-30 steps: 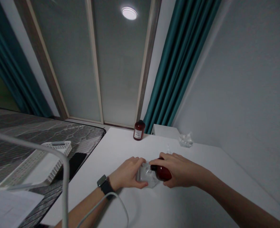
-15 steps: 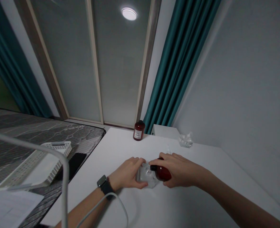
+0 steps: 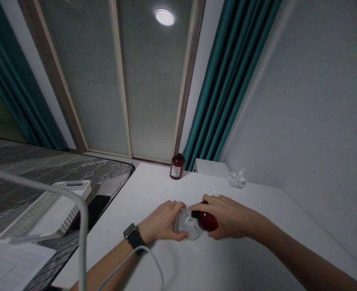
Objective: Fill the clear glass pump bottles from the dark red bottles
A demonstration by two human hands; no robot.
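On the white table (image 3: pixel 233 258) my left hand (image 3: pixel 161 221), a watch on its wrist, is closed around a small clear container (image 3: pixel 186 226). My right hand (image 3: pixel 227 216) grips a dark red bottle (image 3: pixel 208 221) that lies tilted, its black neck pointing into the clear container. The two hands nearly touch above the container.
A second dark red bottle (image 3: pixel 177 166) stands upright at the table's back edge by a teal curtain (image 3: pixel 227 81). Crumpled clear plastic (image 3: pixel 237 178) lies at the back right. A white perforated basket (image 3: pixel 45 208) and a black phone (image 3: pixel 95 206) rest on the bed to the left. A white cable (image 3: pixel 84 226) arcs in front.
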